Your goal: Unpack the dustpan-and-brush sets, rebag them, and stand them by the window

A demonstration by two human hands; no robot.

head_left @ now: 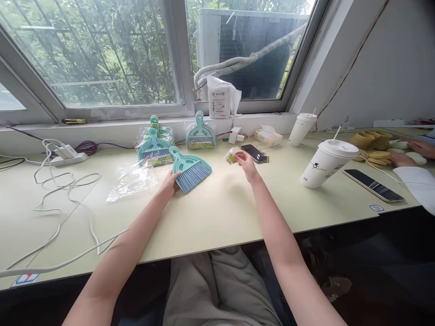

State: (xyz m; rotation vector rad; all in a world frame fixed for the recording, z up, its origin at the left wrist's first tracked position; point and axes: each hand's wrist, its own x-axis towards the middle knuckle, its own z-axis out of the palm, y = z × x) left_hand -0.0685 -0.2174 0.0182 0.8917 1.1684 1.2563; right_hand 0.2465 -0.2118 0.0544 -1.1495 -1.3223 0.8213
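My left hand [170, 183] grips the left edge of a teal dustpan [186, 159], tilted above the table. A teal brush with grey-blue bristles [193, 178] is nested in it. My right hand [247, 164] is off to the right, fingers pinched on a small yellow-green and white printed label [232, 156], blurred by motion. A crumpled clear plastic bag [132, 180] lies left of my left hand. Behind it stand several wrapped dustpan sets [154, 147], with another wrapped stack [200, 133] by the window wall.
A black phone [252, 152] lies just beyond my right hand. White cups [328, 163] with straws and a second phone [374, 184] are to the right. Another person's hands [404, 156] are at the far right. White cables [64, 194] and a power strip [70, 158] spread across the left.
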